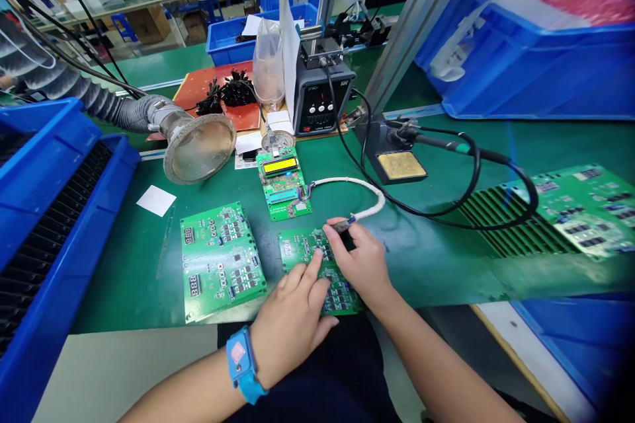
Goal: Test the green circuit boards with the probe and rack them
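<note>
In front of me a green circuit board (297, 244) lies near the bench edge. My left hand (292, 304), with a blue wrist strap, rests over it, fingers stretched out and the index fingertip on its components. My right hand (362, 258) pinches a small dark connector (340, 227) over the board's upper right part. From that connector a white-sleeved cable (377, 195) curves back to a programmer board (282, 185) with a lit yellow display. To the left lies a stack of similar circuit boards (218, 258) with digit displays.
A black soldering station (325, 96) stands behind, its iron (456, 145) in a holder with a sponge (401, 165). A fume hose nozzle (198, 149) hangs at left. More boards (585, 205) lie right. Blue bins (536, 73) flank the bench.
</note>
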### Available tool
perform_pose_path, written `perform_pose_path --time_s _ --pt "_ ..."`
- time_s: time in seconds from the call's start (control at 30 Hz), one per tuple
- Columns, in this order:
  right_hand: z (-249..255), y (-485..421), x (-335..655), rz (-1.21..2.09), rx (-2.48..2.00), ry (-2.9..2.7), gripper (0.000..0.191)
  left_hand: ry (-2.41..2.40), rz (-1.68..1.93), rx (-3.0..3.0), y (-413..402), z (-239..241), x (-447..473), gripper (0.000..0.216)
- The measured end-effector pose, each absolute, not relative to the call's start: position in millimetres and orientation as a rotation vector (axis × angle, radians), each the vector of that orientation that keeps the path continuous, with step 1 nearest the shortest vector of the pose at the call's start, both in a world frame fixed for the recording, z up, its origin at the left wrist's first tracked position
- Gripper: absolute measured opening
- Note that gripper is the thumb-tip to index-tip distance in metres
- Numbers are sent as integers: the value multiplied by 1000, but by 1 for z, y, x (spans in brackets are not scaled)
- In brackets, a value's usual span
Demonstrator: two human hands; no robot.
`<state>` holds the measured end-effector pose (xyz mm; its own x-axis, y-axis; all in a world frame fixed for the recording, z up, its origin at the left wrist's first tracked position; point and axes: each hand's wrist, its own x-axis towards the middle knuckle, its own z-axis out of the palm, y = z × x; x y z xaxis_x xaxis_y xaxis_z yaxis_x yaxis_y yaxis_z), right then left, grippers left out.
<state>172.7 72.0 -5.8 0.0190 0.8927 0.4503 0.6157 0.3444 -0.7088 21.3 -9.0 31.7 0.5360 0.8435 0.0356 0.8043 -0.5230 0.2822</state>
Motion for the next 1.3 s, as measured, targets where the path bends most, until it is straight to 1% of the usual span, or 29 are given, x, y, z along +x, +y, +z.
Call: perform_pose_path --time_s 0.07,0.13,0.33,0.5,0.63,0.8,0.93,1.0,1.17,1.3 --pt "-7 72 173 372 -1359 -1684 16 1461 291 2566 -8 26 27 66" --pt "-7 71 174 374 -1358 -1680 16 1520 347 2599 -8 18 31 73" --pt "-8 72 174 366 -1368 -1684 16 1529 402 2643 -7 3 32 68" --pt "-7 71 175 365 -1370 -1689 17 1503 457 2643 -8 -1 30 74" --pt "-7 71 175 369 -1366 -1691 17 1474 494 2631 -7 -5 29 74" --pt "-5 74 173 408 -1382 -1668 19 1450 615 2598 -6 -5 30 62" --pt "-1 70 180 569 -1407 -1569 22 1475 631 2565 -7 1 30 52" --pt "-1 60 187 646 -1419 -1489 24 1476 612 2549 -9 6 29 52" --pt "-8 24 201 721 -1440 -1493 21 1355 549 2546 -12 18 21 72" --pt "-11 14 198 654 -1420 -1570 17 1325 461 2574 -9 16 18 84"
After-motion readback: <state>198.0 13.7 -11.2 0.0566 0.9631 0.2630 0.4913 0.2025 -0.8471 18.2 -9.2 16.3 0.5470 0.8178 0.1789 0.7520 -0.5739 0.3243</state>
